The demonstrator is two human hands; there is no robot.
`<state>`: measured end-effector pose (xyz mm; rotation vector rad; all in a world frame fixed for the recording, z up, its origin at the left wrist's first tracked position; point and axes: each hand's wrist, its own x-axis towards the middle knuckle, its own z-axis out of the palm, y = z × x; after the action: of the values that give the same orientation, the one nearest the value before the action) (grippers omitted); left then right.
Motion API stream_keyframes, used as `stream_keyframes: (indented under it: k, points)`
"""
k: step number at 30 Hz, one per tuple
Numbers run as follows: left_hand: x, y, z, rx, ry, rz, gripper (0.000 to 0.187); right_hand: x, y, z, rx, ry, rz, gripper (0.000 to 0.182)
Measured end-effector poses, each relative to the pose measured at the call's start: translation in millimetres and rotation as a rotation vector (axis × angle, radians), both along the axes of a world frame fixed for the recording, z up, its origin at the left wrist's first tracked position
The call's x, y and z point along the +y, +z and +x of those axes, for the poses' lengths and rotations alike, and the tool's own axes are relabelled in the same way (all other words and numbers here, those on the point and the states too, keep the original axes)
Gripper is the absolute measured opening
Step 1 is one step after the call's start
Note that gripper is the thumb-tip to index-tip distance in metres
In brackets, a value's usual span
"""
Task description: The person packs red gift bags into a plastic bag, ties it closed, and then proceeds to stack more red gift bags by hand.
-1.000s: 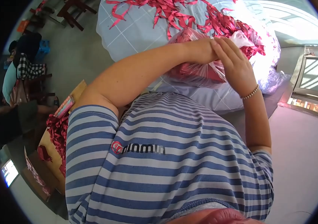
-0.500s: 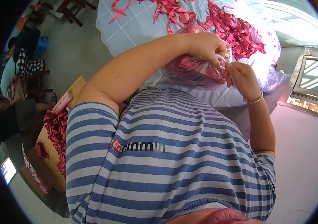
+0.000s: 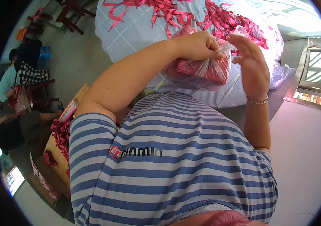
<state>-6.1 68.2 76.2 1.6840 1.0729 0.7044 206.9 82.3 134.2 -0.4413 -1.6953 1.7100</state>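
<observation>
A clear plastic bag (image 3: 207,73) packed with a red bundle lies near the front edge of the cloth-covered table. My left hand (image 3: 202,47) is closed in a pinch on the gathered neck of the bag. Loose plastic from the bag's mouth stands up beyond those fingers. To the right of the neck, my right hand (image 3: 252,64) is raised with its fingers stretched out and thumb apart, close beside the loose plastic. A beaded bracelet (image 3: 257,100) is on the right wrist.
Red ribbons (image 3: 235,24) are strewn over the far part of the table (image 3: 121,39). Crumpled clear plastic (image 3: 282,73) sits at its right edge. More red ribbon (image 3: 60,133) lies on a wooden surface at left. A person (image 3: 8,84) is beyond, near a wooden stool (image 3: 72,15).
My right hand has let go of the bag's neck and opened, rising slightly to the right. The left hand keeps its pinch, and the bag's loose top now shows upright.
</observation>
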Motion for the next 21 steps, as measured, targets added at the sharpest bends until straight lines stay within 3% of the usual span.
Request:
stream_keyframes:
  k: [3, 4, 7, 8, 11, 14, 17, 18, 20, 21]
  points:
    - [-6, 15, -2, 0.026, 0.003, 0.03, 0.026, 9, 6, -9, -0.608, -0.052, 1.226, 0.051]
    - [-5, 16, -3, 0.022, 0.002, 0.071, 0.026, 8, 5, -19, -0.644, -0.071, 1.432, 0.042]
    - [6, 2, -2, -0.02, -0.077, 0.012, 0.028, 22, -4, -7, -0.761, -0.107, 1.409, 0.029]
    - [6, 2, -4, -0.048, -0.097, -0.02, 0.027, 30, -8, -4, -0.642, -0.103, 1.51, 0.022]
    - [4, 7, -9, -0.018, -0.048, -0.047, 0.026, 24, -2, 5, -0.795, -0.027, 1.487, 0.014]
    - [0, 10, -8, -0.114, -0.035, -0.117, 0.025, 5, -4, 4, -1.0, -0.061, 1.171, 0.011]
    - [-3, 6, -5, -0.208, -0.063, 0.07, 0.023, 0, 5, -1, -1.005, 0.067, 0.618, 0.022]
    - [-5, 3, -1, -0.112, 0.026, 0.323, 0.023, -1, 2, 0, -0.971, 0.073, 0.548, 0.028]
    - [-11, -2, 10, 0.091, 0.213, 0.828, 0.024, -4, -2, -1, -0.862, 0.022, -0.101, 0.03]
    - [-18, -1, 13, 0.153, 0.235, 0.829, 0.023, -7, -4, -1, -0.786, -0.004, -0.423, 0.032]
